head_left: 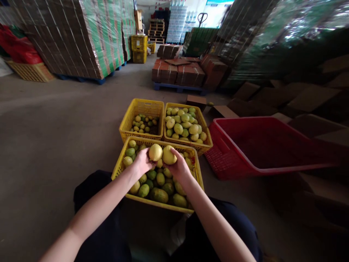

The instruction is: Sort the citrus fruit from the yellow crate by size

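Note:
My left hand (144,162) is closed round a yellow lemon (155,152). Beside it, my right hand (180,166) grips a second, slightly greener lemon (169,155), and the two fruits are held side by side. Both hands are above the near yellow crate (160,207), which is filled with green and yellow lemons (160,178); the hands and forearms hide part of them. Behind it on the left stands a yellow crate (124,125) with a low layer of small lemons (141,126). The yellow crate (208,141) behind on the right is heaped with paler lemons (186,118).
A large red basket (218,160) stands at the right, close to the crates. Cardboard boxes (305,98) lie beyond it. Flattened cartons rest on a blue pallet (180,88) ahead. Wrapped stacks (106,36) rise on both sides, and stacked yellow crates (139,47) stand farther back.

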Tool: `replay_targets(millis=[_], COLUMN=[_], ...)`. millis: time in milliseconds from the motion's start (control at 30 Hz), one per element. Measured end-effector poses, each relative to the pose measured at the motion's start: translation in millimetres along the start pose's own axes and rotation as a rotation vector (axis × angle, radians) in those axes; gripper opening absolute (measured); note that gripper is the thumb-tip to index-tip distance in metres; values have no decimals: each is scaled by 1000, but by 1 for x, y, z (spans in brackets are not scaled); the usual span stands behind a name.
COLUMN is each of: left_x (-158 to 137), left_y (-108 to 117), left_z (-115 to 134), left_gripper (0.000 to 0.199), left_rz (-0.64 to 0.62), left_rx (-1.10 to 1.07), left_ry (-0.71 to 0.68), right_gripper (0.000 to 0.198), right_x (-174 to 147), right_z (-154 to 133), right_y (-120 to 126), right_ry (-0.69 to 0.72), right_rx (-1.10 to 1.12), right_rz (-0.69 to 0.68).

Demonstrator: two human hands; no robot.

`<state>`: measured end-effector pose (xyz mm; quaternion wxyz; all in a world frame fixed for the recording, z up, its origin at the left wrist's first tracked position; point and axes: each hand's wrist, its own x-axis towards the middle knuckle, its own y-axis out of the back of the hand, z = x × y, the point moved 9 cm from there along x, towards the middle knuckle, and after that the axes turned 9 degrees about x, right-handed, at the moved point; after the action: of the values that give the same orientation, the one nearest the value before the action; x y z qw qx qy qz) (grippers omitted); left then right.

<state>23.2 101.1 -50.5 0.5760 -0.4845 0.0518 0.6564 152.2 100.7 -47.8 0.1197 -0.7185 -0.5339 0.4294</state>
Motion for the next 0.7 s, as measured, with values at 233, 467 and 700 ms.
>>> replay_targets(millis=[233,467,700], left_x=[-22,-23,-22], left_y=[-15,-8,-18], left_z=[12,16,15], left_gripper=[27,19,22], left_rz=[-67,13,-117], left_rx=[-33,-10,-45], left_ry=[-10,-32,-13], right_gripper=[35,35,30], right_x=[-7,-14,-18], right_z=[-9,-16,-11], right_y=[-17,-17,-17], right_ry=[48,83,1], right_rx=[-62,-56,-81], right_rz=[-153,-98,-71])
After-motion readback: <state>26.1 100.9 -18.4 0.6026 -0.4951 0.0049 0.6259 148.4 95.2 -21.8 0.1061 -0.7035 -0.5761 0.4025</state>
